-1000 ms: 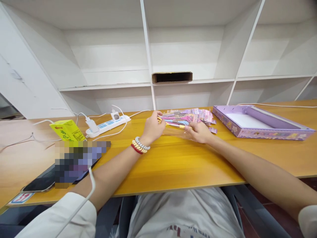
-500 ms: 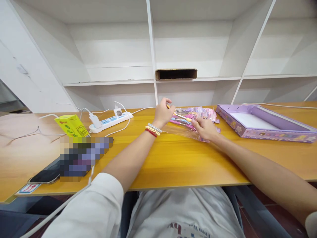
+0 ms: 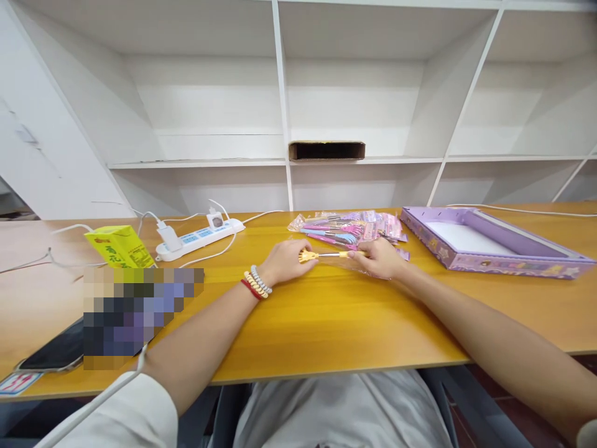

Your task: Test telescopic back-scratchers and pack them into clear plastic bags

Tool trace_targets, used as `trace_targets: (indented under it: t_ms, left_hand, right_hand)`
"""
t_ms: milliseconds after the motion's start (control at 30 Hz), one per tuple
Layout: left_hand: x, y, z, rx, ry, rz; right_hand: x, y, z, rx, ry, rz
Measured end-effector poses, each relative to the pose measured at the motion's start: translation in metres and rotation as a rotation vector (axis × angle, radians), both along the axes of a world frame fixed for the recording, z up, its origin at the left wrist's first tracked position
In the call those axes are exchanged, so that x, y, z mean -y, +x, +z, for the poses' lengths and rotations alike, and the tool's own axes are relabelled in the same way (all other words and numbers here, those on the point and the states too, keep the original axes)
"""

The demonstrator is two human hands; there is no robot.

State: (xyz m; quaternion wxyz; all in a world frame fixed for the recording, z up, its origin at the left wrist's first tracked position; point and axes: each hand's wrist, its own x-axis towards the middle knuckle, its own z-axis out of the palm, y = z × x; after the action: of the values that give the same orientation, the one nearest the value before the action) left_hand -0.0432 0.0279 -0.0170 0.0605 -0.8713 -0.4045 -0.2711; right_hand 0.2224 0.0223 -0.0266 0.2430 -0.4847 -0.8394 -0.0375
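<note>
My left hand [image 3: 285, 261] pinches the yellow claw-shaped head of a small telescopic back scratcher [image 3: 326, 254] lying just above the wooden desk. My right hand [image 3: 379, 258] pinches its other end, the handle, so the thin metal rod stretches between both hands. A clear plastic wrapper lies under my right hand. Just behind the hands sits a pile of packaged pink, blue and purple scratchers [image 3: 347, 227].
An open purple box lid [image 3: 489, 242] lies at the right. A white power strip [image 3: 200, 236] with chargers and cables, a yellow drink carton [image 3: 119, 247] and a dark phone [image 3: 53, 353] sit at the left. White shelving with a cardboard box [image 3: 326, 150] rises behind the desk.
The left hand came down from above the pile to the desk. Both hands now hold the yellow scratcher level, drawn out of its wrapper and closer to me.
</note>
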Motion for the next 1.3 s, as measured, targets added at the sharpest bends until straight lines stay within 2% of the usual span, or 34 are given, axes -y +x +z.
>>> trace_targets:
  t_ms: [167,533,900,1300]
  left_hand:
    - [-0.0013,0.0017,-0.0055,-0.042,-0.019,-0.043]
    - [-0.0007,0.0024,-0.0023,-0.063,-0.088,-0.057]
    - [-0.0048,0.0014,-0.0057,-0.089,-0.101,-0.091]
    - [-0.0071,0.0026,-0.0078,-0.15,-0.214,-0.045]
  right_hand:
    - [-0.0008,0.0031,0.0008,0.013,-0.027,0.042]
    - [0.0014,0.0018,0.0031,0.046,-0.084,0.033]
    - [0.0025,0.0018,0.0039,0.058,-0.076,0.045]
    - [-0.0003,0.0019,0.0004,0.039,-0.149,0.091]
